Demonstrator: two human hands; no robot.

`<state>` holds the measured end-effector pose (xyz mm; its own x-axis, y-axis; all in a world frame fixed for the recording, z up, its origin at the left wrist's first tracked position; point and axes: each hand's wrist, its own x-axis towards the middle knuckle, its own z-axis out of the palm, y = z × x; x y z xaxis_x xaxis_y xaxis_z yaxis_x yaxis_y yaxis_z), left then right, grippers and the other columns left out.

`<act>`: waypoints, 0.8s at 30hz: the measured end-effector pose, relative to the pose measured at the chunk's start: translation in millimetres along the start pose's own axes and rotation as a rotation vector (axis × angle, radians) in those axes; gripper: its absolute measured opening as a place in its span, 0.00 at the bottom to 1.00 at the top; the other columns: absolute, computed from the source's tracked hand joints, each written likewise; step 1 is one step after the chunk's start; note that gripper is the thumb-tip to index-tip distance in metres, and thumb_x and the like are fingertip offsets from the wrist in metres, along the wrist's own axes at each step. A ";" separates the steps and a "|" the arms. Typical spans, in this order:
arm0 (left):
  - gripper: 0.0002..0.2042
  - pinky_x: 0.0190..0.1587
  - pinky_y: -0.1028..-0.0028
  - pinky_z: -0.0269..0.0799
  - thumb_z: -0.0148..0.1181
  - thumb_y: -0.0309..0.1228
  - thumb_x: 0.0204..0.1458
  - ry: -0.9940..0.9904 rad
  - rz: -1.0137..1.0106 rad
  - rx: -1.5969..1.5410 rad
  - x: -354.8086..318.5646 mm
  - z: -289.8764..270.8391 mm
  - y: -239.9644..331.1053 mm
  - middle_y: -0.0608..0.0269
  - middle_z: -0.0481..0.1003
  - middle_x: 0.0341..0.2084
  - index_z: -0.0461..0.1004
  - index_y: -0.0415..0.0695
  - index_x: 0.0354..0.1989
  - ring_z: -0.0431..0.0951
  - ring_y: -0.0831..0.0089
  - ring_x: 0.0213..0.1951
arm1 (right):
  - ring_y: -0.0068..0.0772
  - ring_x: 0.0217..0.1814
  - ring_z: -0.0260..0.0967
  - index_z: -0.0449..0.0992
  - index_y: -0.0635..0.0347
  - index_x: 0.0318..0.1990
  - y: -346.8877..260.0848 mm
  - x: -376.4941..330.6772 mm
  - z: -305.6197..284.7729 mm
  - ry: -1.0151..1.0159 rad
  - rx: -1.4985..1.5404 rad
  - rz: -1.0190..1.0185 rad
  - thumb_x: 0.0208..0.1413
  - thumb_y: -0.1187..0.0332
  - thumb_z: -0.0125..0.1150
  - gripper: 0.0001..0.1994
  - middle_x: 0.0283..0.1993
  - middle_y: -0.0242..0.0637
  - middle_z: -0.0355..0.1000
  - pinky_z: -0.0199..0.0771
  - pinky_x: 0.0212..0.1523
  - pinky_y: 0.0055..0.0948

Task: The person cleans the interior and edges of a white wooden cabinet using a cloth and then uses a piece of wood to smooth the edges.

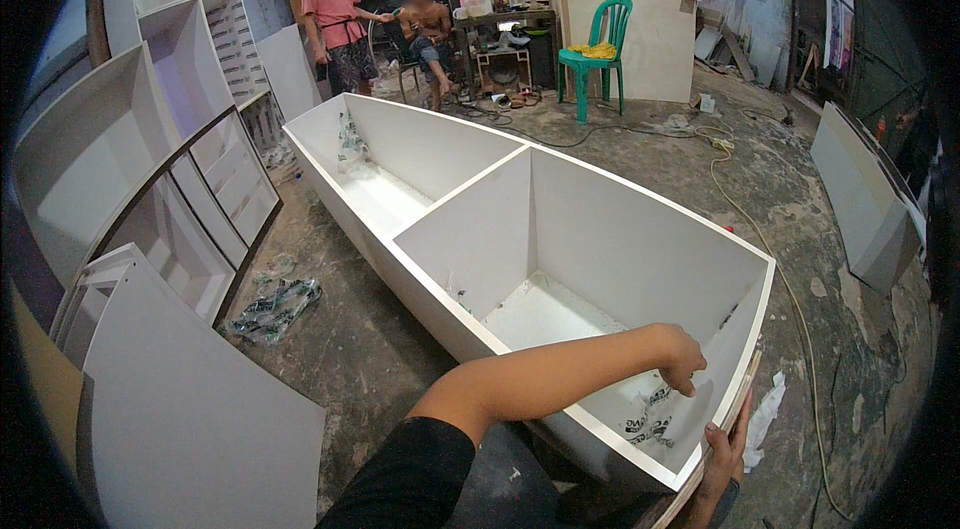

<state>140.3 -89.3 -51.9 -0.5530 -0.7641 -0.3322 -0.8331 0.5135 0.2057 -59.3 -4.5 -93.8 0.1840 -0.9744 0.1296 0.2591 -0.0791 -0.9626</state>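
A long white open box-like cabinet [530, 146] lies with its open side up, split by a divider into two compartments. My left arm, in a black sleeve, reaches across the nearer compartment. My left hand [682, 361] hangs inside it by the right end panel, fingers curled and closed; what they hold, if anything, cannot be made out. Below that hand, printed clear plastic film [648, 421] clings inside the near corner. My right hand [728, 444] grips a brown-edged board [690, 497] lying along the outside of that end, thumb on the cabinet side.
White shelving units [165, 144] and a loose white panel [200, 399] stand at the left. Crumpled plastic film [278, 309] lies on the floor. A cable [790, 299] runs along the right. Behind are a green chair [597, 54] and two people [340, 14], one seated.
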 end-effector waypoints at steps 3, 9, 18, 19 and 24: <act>0.26 0.50 0.56 0.68 0.54 0.52 0.50 0.000 -0.004 -0.008 -1.6 -2.0 1.6 0.50 0.77 0.41 0.71 0.44 0.50 0.75 0.52 0.47 | 0.47 0.66 0.54 0.43 0.63 0.70 -4.7 -1.2 4.6 0.005 0.020 0.013 0.40 0.71 0.55 0.45 0.67 0.55 0.51 0.50 0.67 0.35; 0.26 0.50 0.56 0.68 0.54 0.52 0.50 -0.007 -0.008 -0.006 -2.1 -3.1 2.3 0.49 0.76 0.41 0.71 0.44 0.49 0.76 0.52 0.46 | 0.47 0.65 0.54 0.42 0.63 0.70 -1.0 0.1 -0.1 -0.010 -0.008 -0.001 0.41 0.69 0.58 0.45 0.67 0.54 0.51 0.51 0.66 0.36; 0.26 0.49 0.55 0.68 0.54 0.52 0.50 -0.007 -0.003 -0.007 0.9 -0.1 -0.4 0.50 0.77 0.41 0.71 0.45 0.50 0.76 0.52 0.46 | 0.48 0.66 0.54 0.43 0.63 0.70 6.6 1.8 -3.4 0.012 -0.043 -0.022 0.41 0.67 0.60 0.46 0.67 0.54 0.51 0.50 0.66 0.37; 0.26 0.49 0.55 0.68 0.54 0.52 0.50 -0.002 -0.004 -0.006 0.5 -0.1 -0.2 0.50 0.77 0.40 0.71 0.45 0.49 0.76 0.52 0.46 | 0.48 0.66 0.54 0.43 0.63 0.70 5.7 1.6 -2.9 0.009 -0.045 -0.025 0.41 0.67 0.60 0.46 0.67 0.54 0.51 0.50 0.66 0.37; 0.26 0.49 0.56 0.68 0.54 0.52 0.50 -0.003 -0.010 -0.002 -2.1 -3.7 2.4 0.50 0.77 0.39 0.71 0.45 0.49 0.76 0.52 0.45 | 0.47 0.65 0.54 0.43 0.62 0.70 3.3 1.2 -5.3 -0.007 -0.056 0.004 0.41 0.67 0.59 0.46 0.67 0.54 0.51 0.51 0.66 0.37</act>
<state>139.4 -87.9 -47.3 -0.5448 -0.7680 -0.3366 -0.8384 0.5054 0.2040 -63.3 -7.1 -98.1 0.1915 -0.9732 0.1271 0.2048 -0.0870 -0.9749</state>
